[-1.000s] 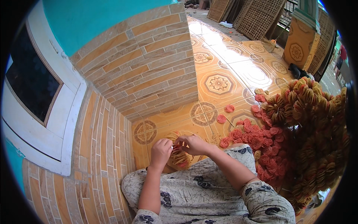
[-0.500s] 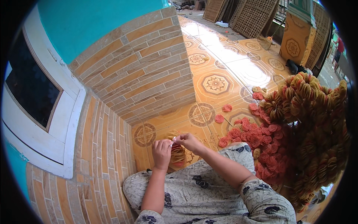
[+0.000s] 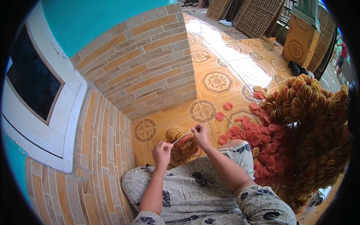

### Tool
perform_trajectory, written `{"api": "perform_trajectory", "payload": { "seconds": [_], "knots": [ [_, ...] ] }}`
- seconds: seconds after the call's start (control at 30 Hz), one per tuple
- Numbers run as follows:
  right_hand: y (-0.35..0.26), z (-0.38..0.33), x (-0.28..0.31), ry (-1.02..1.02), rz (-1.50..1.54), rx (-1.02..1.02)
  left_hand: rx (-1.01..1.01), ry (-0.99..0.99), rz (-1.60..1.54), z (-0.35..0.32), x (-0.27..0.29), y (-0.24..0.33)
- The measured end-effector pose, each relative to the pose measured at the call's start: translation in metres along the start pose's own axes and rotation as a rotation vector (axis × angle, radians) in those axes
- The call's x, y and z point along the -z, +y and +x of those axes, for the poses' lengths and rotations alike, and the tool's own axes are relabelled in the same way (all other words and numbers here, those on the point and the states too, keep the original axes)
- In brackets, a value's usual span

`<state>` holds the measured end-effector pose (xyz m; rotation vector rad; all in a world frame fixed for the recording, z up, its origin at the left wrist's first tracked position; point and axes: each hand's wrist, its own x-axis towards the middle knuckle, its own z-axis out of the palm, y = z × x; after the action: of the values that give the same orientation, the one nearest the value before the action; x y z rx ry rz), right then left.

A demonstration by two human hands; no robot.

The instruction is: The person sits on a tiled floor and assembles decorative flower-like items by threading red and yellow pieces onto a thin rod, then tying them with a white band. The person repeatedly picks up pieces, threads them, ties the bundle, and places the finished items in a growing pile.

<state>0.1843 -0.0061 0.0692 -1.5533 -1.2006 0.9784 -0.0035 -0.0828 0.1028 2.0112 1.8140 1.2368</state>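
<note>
My left hand point(image 3: 162, 153) and my right hand point(image 3: 201, 135) each pinch one end of a thin pale strip point(image 3: 181, 138), string-like, drawn taut between them. It slants up from left to right. Just beneath it, on the floor in front of my lap, lies a bundle of thin, round, wavy-edged tan discs point(image 3: 190, 150), with some red among them. They look like dried crackers. Whether the strip passes through the bundle cannot be made out.
Loose red discs point(image 3: 258, 137) are heaped by my right knee, two lying apart. Large strung clusters of tan discs point(image 3: 305, 93) rise on the right. A brick-patterned wall point(image 3: 157, 56) borders the left. Woven racks point(image 3: 258, 18) lean beyond the tiled floor point(image 3: 217, 101).
My hands have moved apart, the right one rightward and up, the left slightly down. The pale strip now shows stretched between them, and more of the tan bundle is visible.
</note>
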Motion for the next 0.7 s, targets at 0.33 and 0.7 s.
{"api": "perform_trajectory", "payload": {
  "seconds": [0.33, 0.7],
  "knots": [
    [0.002, 0.012, -0.003, -0.518, 0.287, -0.182, 0.883, -0.219, -0.963, -0.01, -0.023, -0.05],
    [-0.067, -0.064, 0.074, -0.78, 0.576, 0.196, 0.499, -0.429, -1.859, -0.016, 0.04, 0.035]
  ]
}}
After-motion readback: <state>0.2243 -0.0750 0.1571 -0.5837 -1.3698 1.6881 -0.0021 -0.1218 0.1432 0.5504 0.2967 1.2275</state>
